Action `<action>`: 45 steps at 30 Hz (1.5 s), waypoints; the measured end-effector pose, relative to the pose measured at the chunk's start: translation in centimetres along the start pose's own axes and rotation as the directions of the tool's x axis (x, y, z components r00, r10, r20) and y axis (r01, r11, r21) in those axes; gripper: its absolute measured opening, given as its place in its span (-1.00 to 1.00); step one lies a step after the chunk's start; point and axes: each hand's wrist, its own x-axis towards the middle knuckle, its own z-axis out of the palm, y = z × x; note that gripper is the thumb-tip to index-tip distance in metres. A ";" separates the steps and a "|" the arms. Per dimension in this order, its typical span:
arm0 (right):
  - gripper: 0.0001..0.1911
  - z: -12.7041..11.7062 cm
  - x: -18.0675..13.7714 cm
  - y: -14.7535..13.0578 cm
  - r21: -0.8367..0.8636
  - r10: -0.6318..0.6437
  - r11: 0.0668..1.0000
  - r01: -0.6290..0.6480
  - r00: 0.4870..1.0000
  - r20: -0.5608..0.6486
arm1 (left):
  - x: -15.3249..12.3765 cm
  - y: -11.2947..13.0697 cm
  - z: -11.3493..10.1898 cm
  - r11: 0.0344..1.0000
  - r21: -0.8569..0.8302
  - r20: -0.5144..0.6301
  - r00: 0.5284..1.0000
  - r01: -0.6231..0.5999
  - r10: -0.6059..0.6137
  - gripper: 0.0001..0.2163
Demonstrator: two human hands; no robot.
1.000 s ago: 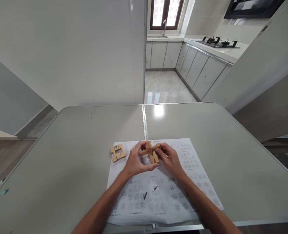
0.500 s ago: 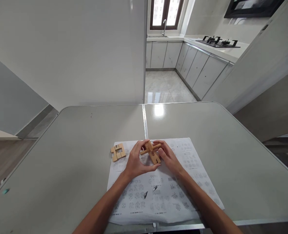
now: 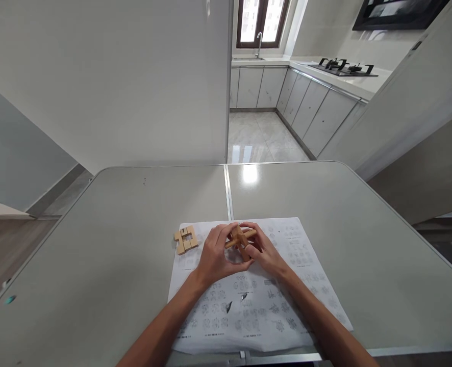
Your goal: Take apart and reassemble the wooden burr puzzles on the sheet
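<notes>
Between my two hands, above the printed paper sheet [image 3: 249, 326], is a wooden puzzle [image 3: 240, 238] of crossed pieces, a round rod running through or across a flat bar. My left hand [image 3: 215, 253] curves around its left side, thumb at the lower end and fingers at the top. On the other side my right hand [image 3: 266, 251] grips it, with the thumb pressed on the front near the bar. Fingers hide parts of the puzzle. Left of my hands, a flat wooden block assembly [image 3: 186, 239] marked with a 3 lies at the sheet's upper left corner.
The sheet has two small torn spots and lies on a grey folding table [image 3: 134, 265] with a metal seam [image 3: 228, 193]. A small teal object [image 3: 10, 299] sits near the left edge. Beyond are a white wall and a kitchen with a gas hob [image 3: 343, 67].
The wooden puzzle has turned and tilted in my hands, so the numbered face of its bar is now mostly hidden. My right thumb has shifted lower. The block assembly stays put.
</notes>
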 end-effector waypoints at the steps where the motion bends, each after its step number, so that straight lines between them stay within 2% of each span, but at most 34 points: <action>1: -0.36 0.0 0.0 0.0 0.001 -0.002 1.000 0.002 1.000 0.001 | 0.0 0.0 0.0 1.000 0.004 0.006 1.000 0.001 -0.001 -0.25; 8: -0.52 -0.5 0.2 0.8 0.023 -0.024 0.999 0.026 0.996 -0.082 | -0.2 -0.3 0.1 0.999 0.032 -0.010 1.000 0.017 -0.016 -0.24; 13: -0.50 -1.0 0.4 0.9 0.002 -0.004 1.000 0.005 0.983 -0.186 | -0.4 -0.5 0.1 0.996 0.079 -0.027 0.999 0.049 -0.047 -0.22; 20: -0.46 -0.8 0.5 1.0 -0.015 0.008 1.000 -0.012 0.973 -0.230 | -0.3 -0.6 0.2 0.995 0.090 -0.039 0.998 0.047 -0.044 -0.24; 29: -0.55 -1.1 0.7 1.3 0.041 0.023 0.999 -0.013 0.968 -0.248 | -0.4 -0.7 0.3 0.993 0.102 -0.034 0.998 0.051 -0.048 -0.23; 33: -0.62 -2.4 0.9 1.5 0.036 0.011 0.999 0.001 0.937 -0.349 | -0.3 -0.7 0.1 0.987 0.107 -0.065 0.991 0.121 -0.114 -0.23; 36: -0.57 -2.8 1.0 1.6 -0.106 -0.037 0.994 -0.010 0.899 -0.436 | -0.1 -0.8 -0.1 0.975 0.059 -0.093 0.974 0.213 -0.207 -0.23; 39: -0.37 -2.3 0.9 1.6 -0.370 -0.132 0.928 -0.049 0.884 -0.449 | 0.0 -1.0 -0.2 0.957 -0.024 -0.124 0.949 0.288 -0.288 -0.26; 42: -0.27 -1.7 0.7 1.6 -0.621 -0.262 0.784 0.014 0.914 -0.309 | 0.0 -1.4 -0.3 0.933 -0.093 -0.148 0.921 0.349 -0.359 -0.30; 45: -0.25 -1.3 0.5 1.5 -0.744 -0.312 0.655 0.131 0.944 -0.109 | 0.0 -1.5 -0.4 0.909 -0.153 -0.134 0.903 0.387 -0.407 -0.31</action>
